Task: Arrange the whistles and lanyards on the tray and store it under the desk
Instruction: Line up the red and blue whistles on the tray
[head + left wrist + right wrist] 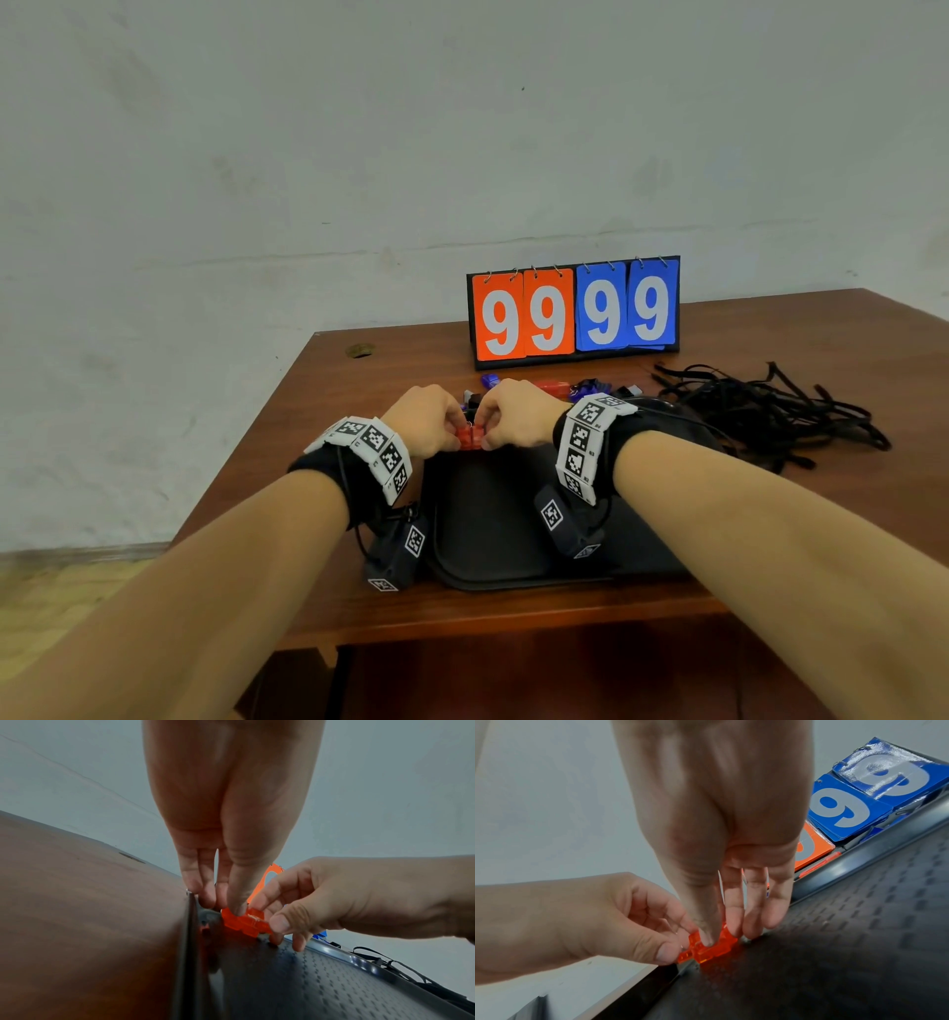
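Note:
Two translucent orange-red whistles (471, 438) lie side by side at the far left corner of the black tray (488, 539). My left hand (454, 434) pinches the left one and my right hand (488, 437) pinches the right one. In the left wrist view, my left hand (231, 906) presses down on the whistles (246, 923) while my right hand (272, 919) pinches them from the right. The right wrist view shows my right hand (713, 937) on the whistles (706, 953) and my left hand (677, 949) beside it. Black lanyards (770, 411) lie in a tangle to the right of the tray.
More red and blue whistles (554, 388) lie on the wooden desk (359, 390) behind the tray. A flip scoreboard (575, 313) reading 99 99 stands behind them near the wall. The desk's left edge is close to my left arm.

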Tool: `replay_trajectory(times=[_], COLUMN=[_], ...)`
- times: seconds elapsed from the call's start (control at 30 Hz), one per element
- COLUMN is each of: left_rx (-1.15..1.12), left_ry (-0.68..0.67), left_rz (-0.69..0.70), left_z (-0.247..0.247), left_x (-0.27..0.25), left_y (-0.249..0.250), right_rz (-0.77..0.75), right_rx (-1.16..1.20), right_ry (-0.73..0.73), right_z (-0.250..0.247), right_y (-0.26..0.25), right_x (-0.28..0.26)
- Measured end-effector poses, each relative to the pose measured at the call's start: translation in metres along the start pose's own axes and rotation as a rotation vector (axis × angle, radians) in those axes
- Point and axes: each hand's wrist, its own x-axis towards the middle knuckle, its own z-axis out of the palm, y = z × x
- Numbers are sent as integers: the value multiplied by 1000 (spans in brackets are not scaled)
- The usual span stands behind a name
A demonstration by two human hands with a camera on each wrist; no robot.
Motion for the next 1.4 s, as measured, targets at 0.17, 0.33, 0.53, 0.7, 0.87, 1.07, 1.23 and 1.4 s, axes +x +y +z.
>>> replay_trajectory(times=[0.17,0.33,0.53,0.7,0.87,1.07,1.23,1.4], left_rx=[-37,-64,-86,-58,-49,-28,-6,50], left_ry=[11,94,140,127,106,23,-60,-160], left_rz=[-20,-33,-30,24,5,16,53,63], left_z=[0,-7,-14,-10,-7,0,14,25], left_x=[-2,-5,8,26,47,81,109,126], left_y=[0,6,38,62,75,82,94,99], right_rz=[8,46,151,196,220,241,279,274], right_rx=[32,140,156,178,178,134,180,200], right_ry=[20,103,310,341,335,324,373,363], right_z=[-1,-15,-48,-67,-69,-71,-75,-73], right_y=[1,10,34,64,86,109,138,155], right_x=[-3,-15,-39,-55,-53,-34,-31,-33])
